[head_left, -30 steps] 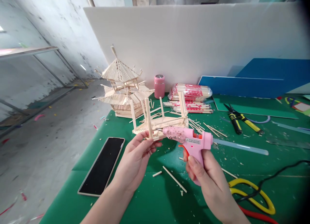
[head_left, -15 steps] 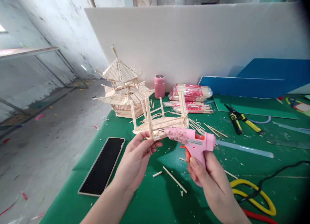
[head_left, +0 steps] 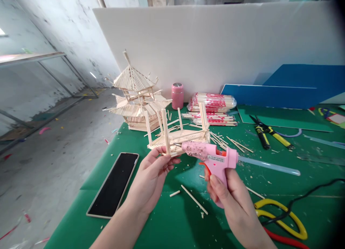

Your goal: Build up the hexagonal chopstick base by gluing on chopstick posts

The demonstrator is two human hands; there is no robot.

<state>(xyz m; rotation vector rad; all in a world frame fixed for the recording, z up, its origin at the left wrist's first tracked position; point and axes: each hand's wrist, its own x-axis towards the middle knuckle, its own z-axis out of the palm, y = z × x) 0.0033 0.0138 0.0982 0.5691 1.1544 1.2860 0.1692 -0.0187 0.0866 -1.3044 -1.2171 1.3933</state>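
Observation:
My left hand [head_left: 155, 170] grips the near edge of a small wooden stick frame [head_left: 185, 135], its thumb and fingers closed at the foot of an upright post. Several such posts rise from the frame's flat base. In my right hand [head_left: 229, 195] is a pink hot glue gun [head_left: 210, 155], with the forefinger by its orange trigger. The gun's nozzle points left and sits close to the base of the front post; whether it touches cannot be made out. A clear glue stick [head_left: 269, 165] juts out from the gun's back.
A stick-built pagoda [head_left: 137, 98] stands behind, beside a pink jar [head_left: 177, 96] and bagged sticks [head_left: 211, 102]. A phone [head_left: 113, 184] lies left. Cutting pliers [head_left: 269, 132], yellow handles [head_left: 299, 224] and a black cord [head_left: 314, 187] are right. Loose stick pieces [head_left: 194, 199] lie in front.
The glue gun and my right hand have shifted slightly left, nearer the front post. My left hand and the stick frame stay nearly where they were.

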